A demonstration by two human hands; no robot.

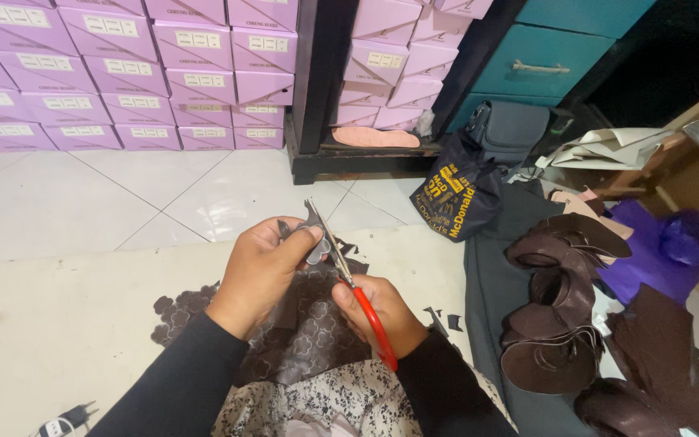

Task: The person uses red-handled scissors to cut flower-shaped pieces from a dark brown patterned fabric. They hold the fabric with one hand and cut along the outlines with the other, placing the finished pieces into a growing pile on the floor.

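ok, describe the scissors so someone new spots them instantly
Start at the wall of lilac boxes, then drop to the two hands at bottom centre. The scissors are in the right hand, blades on a small dark piece. Only red-handled thing there.

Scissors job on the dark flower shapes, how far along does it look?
Done: cut shapes lie piled on the mat, with scraps beside. In hand: the left hand holds one piece while the right hand works the scissors around it. Left: the patterned sheet on the lap looks partly uncut.
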